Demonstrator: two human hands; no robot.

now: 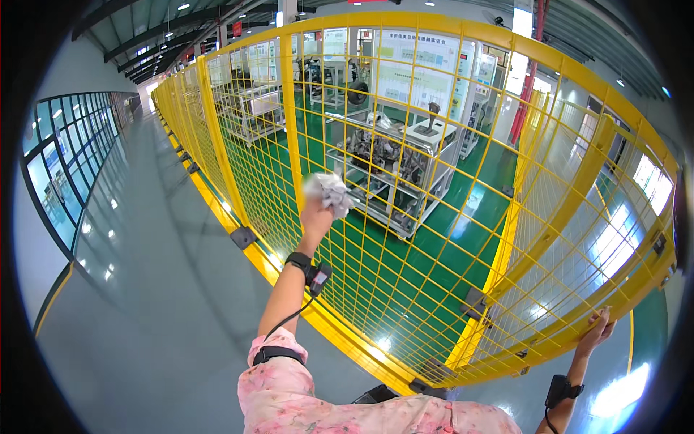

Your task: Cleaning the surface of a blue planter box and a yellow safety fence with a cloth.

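The left hand is closed around a crumpled white cloth (one edge blurred), which bulges out beyond its grasp, in front of the yellow fence of thin wire mesh. The right hand touches the smooth frame; I cannot tell whether it grips.

The left arm reaches out nearly straight toward twelve o'clock, its hand clenched in a grasp just off centre at nine. The right forearm angles toward one o'clock; its hand sits out at four, fingers bent.
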